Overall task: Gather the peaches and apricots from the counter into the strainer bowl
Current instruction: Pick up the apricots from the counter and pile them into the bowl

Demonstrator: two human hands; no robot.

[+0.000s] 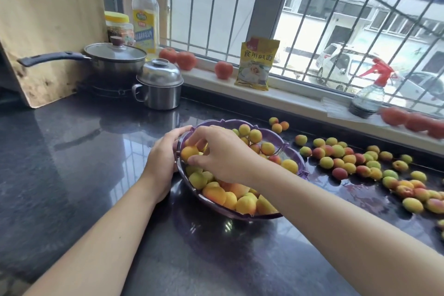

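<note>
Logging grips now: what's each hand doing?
Left hand: grips the strainer bowl rim.
Right hand: fingers curled round an apricot over the bowl.

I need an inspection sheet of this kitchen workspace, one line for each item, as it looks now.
Surface: dark glossy counter, wet patches near the loose fruit.
Job's things: purple strainer bowl partly filled; many apricots and peaches lie on the counter to its right.
Clutter: lidded saucepan, steel pot, oil bottle, spray bottle, tomatoes on the sill.
Hands: left hand holds the bowl rim; right hand pinches an apricot over the bowl.
Cables: nothing seen.
Surroundings: barred window, parked cars outside.
</note>
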